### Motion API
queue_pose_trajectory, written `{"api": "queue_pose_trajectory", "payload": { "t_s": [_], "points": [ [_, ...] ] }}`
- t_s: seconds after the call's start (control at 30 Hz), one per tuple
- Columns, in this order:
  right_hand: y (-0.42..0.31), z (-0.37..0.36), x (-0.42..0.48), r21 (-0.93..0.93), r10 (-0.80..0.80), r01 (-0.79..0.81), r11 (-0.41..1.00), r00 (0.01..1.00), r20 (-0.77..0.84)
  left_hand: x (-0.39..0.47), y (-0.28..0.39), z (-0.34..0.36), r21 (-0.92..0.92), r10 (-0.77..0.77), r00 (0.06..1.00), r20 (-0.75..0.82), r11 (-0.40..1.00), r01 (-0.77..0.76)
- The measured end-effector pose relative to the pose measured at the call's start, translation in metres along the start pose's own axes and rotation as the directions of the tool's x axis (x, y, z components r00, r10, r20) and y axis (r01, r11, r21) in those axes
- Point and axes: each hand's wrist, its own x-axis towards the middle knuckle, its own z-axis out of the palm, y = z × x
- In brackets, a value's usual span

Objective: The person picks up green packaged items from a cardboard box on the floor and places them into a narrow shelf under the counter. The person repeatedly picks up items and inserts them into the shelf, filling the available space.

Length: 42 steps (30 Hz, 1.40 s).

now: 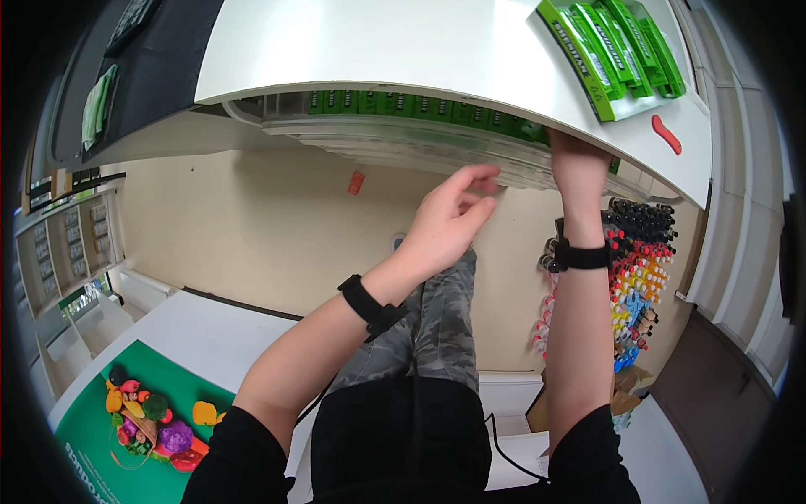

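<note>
My right hand [576,154] reaches under the front edge of a white counter [378,44], into a clear plastic shelf tray [403,133]. Its fingers are hidden there, so whether they grip anything does not show. A row of small green boxes [378,103] stands in the tray. One green pack [534,131] sits tilted right beside that hand. My left hand [450,217] hovers in front of the tray with nothing in it, thumb apart from loosely bent fingers. On the counter at right lies an open green carton [576,60] with several green packs [620,53] in it.
A red utility knife [666,134] lies near the counter's right end. Many bottles [636,277] stand on the floor at right. A small orange packet [356,183] is on the floor [283,220]. Behind at left is a white surface with a green vegetable poster [164,372].
</note>
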Motion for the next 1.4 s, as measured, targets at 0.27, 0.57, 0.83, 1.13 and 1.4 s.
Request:
{"api": "queue_pose_trajectory", "payload": {
  "t_s": [0.27, 0.57, 0.83, 1.13, 1.4],
  "points": [
    [-0.015, 0.020, -0.001, 0.012, 0.161, -0.161, 0.987, 0.987, 0.029, -0.022, -0.021, -0.015, 0.037, -0.161, 0.987, 0.020, 0.986, 0.160],
    [-0.014, 0.022, -0.007, 0.060, -0.002, 0.005, 0.998, 0.998, -0.058, -0.037, -0.015, -0.019, -0.010, -0.130, 0.992, -0.003, 0.991, 0.130],
    [-0.055, -0.105, -0.036, 0.357, 0.142, -0.161, 0.920, 0.987, 0.081, -0.045, 0.024, -0.011, -0.033, -0.024, 0.999, -0.044, 0.999, 0.023],
    [-0.010, -0.168, 0.073, 0.137, 0.167, -0.172, 0.976, 0.985, 0.046, 0.007, 0.171, 0.062, 0.782, 0.547, 0.815, 0.192, 0.416, -0.464],
    [-0.019, -0.139, 0.119, 0.010, 0.226, -0.228, 0.974, 0.968, 0.111, 0.054, 0.179, 0.070, 0.959, 0.416, 0.872, 0.260, -0.004, -0.284]
  ]
}}
